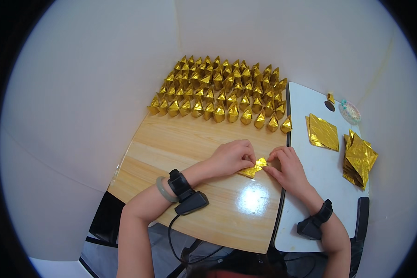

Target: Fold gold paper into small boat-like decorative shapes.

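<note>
A partly folded piece of gold foil paper (249, 172) lies low over the wooden table, between my two hands. My left hand (232, 157) is closed, with thumb and fingers pinching the paper's left part. From the other side, my right hand (288, 169) pinches the right end between thumb and forefinger. Some of the folds are hidden behind my fingers. Beyond my hands, several rows of folded gold paper ingots (219, 112) stand close together, their pointed ends up.
The wooden table (180, 139) adjoins a white table (306, 185) on the right. That one holds flat gold sheets (323, 132), a fanned stack of gold paper (359, 160), a small mesh dish (350, 112) and a dark oval piece (329, 106). Pale walls rise behind. Cables hang from black wrist devices (180, 186).
</note>
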{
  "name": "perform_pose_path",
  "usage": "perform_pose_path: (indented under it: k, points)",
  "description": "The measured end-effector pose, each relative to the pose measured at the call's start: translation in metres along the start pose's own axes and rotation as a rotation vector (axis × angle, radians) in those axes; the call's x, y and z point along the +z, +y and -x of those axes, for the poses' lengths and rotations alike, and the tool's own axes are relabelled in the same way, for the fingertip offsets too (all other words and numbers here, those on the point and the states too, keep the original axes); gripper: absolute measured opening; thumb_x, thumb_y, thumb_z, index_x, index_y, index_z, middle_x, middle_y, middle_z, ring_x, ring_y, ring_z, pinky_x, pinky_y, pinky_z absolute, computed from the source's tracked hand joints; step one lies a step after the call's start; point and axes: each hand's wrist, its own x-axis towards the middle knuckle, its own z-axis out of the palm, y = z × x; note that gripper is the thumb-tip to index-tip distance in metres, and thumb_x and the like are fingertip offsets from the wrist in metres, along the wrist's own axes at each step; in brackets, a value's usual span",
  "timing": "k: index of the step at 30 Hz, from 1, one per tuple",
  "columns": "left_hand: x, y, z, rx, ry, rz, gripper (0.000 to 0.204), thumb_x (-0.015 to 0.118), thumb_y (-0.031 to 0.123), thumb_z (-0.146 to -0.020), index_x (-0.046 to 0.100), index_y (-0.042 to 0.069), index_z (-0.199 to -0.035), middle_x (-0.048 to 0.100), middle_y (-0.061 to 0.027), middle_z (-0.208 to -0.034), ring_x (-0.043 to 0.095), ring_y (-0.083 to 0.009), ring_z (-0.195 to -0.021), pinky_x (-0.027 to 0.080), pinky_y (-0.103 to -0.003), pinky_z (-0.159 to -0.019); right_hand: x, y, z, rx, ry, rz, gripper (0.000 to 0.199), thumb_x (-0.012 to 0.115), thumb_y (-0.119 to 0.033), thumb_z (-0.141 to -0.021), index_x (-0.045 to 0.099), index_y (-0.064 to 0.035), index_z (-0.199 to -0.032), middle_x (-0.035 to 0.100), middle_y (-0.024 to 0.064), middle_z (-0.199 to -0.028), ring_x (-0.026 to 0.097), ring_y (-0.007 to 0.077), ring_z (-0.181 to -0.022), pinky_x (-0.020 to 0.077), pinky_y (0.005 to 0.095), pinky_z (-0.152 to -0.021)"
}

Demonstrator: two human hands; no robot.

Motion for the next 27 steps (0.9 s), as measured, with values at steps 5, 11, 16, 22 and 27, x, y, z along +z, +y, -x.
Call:
perform_pose_path:
  k: [5, 11, 16, 22, 27]
  points:
    - [0.005, 0.009, 0.0, -0.065, 0.102, 0.061, 0.028, 0.072, 0.01, -0.077, 0.064, 0.007, -0.104, 0.061, -0.0047, -0.089, 0.06, -0.0168, -0.078, 0.048, -0.029, -0.069, 0.003, 0.001, -0.001, 0.154, -0.062, -0.229, 0.028, 0.075, -0.016, -0.076, 0.056, -0.0045, -0.092, 0.059, 0.0077, -0.095, 0.056, 0.0248, -0.091, 0.0457, 0.0347, -0.082]
    - [0.004, 0.006, -0.004, -0.216, -0.04, 0.631, 0.022, 0.066, 0.002, -0.081, 0.06, 0.003, -0.102, 0.067, -0.0077, -0.085, 0.063, -0.0127, -0.079, 0.05, -0.027, -0.068, 0.005, -0.005, -0.003, 0.254, -0.017, -0.892, 0.025, 0.071, -0.008, -0.083, 0.053, -0.0036, -0.1, 0.063, 0.0061, -0.094, 0.06, 0.0117, -0.089, 0.0486, 0.0255, -0.075]
    - [0.005, 0.001, -0.004, -0.184, 0.045, 0.953, 0.012, 0.063, -0.003, -0.082, 0.058, 0.002, -0.091, 0.059, -0.0024, -0.094, 0.058, -0.0106, -0.085, 0.047, -0.025, -0.078, 0.003, -0.017, -0.002, 0.178, -0.017, -0.848, 0.025, 0.067, -0.003, -0.084, 0.053, -0.0028, -0.104, 0.065, 0.0071, -0.093, 0.062, 0.0126, -0.089, 0.0503, 0.0255, -0.074]
    - [-0.004, -0.018, -0.005, -0.019, 0.007, 0.725, 0.016, 0.061, -0.008, -0.077, 0.063, 0.006, -0.085, 0.053, -0.0015, -0.096, 0.053, -0.0127, -0.093, 0.043, -0.025, -0.085, -0.008, -0.01, -0.002, -0.002, 0.078, -0.571, 0.016, 0.064, 0.004, -0.077, 0.063, -0.0039, -0.091, 0.065, 0.0054, -0.096, 0.063, 0.0173, -0.092, 0.0514, 0.0298, -0.076]
    - [-0.013, -0.015, -0.003, 0.137, -0.014, 0.023, 0.018, 0.061, -0.003, -0.077, 0.071, 0.012, -0.081, 0.055, -0.0011, -0.095, 0.048, -0.0192, -0.098, 0.039, -0.03, -0.091, -0.004, -0.001, 0.0, -0.214, -0.033, -0.21, 0.018, 0.062, 0.003, -0.074, 0.065, -0.0063, -0.089, 0.064, 0.005, -0.093, 0.062, 0.023, -0.087, 0.0516, 0.0307, -0.075]
